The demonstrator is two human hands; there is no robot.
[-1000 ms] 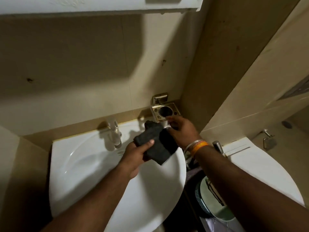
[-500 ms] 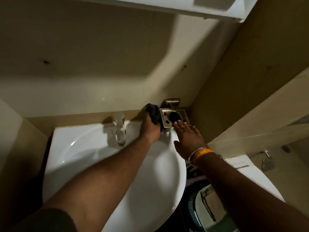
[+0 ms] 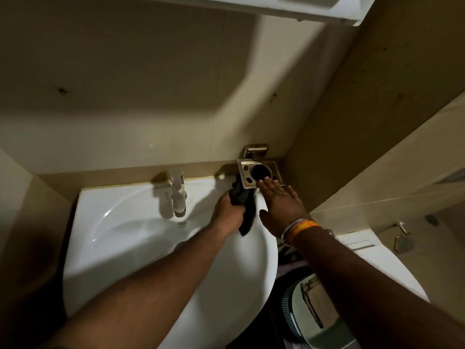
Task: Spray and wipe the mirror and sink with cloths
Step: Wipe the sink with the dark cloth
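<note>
A white sink (image 3: 130, 248) fills the lower middle, with a chrome tap (image 3: 178, 191) at its back rim. My left hand (image 3: 227, 215) grips a dark cloth (image 3: 245, 205) at the sink's back right corner, the cloth's top end touching the left side of a metal wall holder (image 3: 260, 172). My right hand (image 3: 280, 205) is flat with straight fingers, its fingertips resting on the holder's front edge. An orange band and a metal bangle sit on that wrist. Only the underside of a white cabinet or mirror frame (image 3: 302, 6) shows at the top.
Beige tiled walls close in behind and on the right. A white toilet cistern lid (image 3: 377, 260) lies to the right of the sink, a bucket (image 3: 307, 311) sits below between them, and a metal wall fitting (image 3: 402, 238) hangs far right.
My left hand carried the cloth from mid-air over the basin up to the holder's left side, then drew back a little. My right hand let go of the cloth and flattened against the holder.
</note>
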